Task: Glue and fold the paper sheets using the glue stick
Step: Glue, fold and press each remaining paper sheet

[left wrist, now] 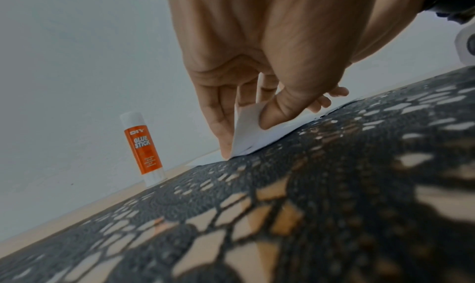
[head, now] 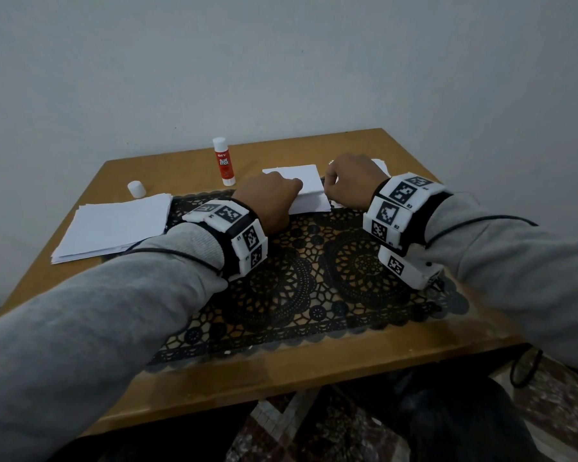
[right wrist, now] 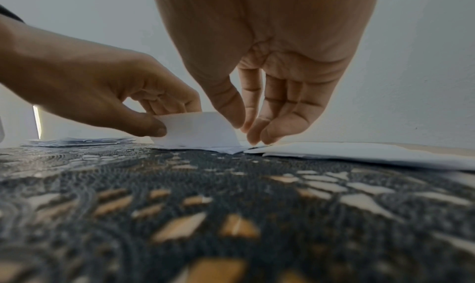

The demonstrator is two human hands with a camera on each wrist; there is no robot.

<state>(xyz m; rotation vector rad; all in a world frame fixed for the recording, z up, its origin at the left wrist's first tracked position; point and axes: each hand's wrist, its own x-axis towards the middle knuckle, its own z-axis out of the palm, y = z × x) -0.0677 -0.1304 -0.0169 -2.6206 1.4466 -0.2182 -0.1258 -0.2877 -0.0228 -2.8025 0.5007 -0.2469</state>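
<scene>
A white paper sheet lies at the far edge of the black lace mat, its near flap raised. My left hand pinches the flap's left end between thumb and fingers. My right hand pinches the flap's right end, thumb in front, fingertips down behind it. The red-and-white glue stick stands upright behind the sheet, to the left of my left hand, and shows in the left wrist view. Its white cap lies apart on the table.
A stack of blank sheets lies at the left of the wooden table. More white paper lies to the right, partly behind my right hand. A grey wall runs close behind the table's far edge.
</scene>
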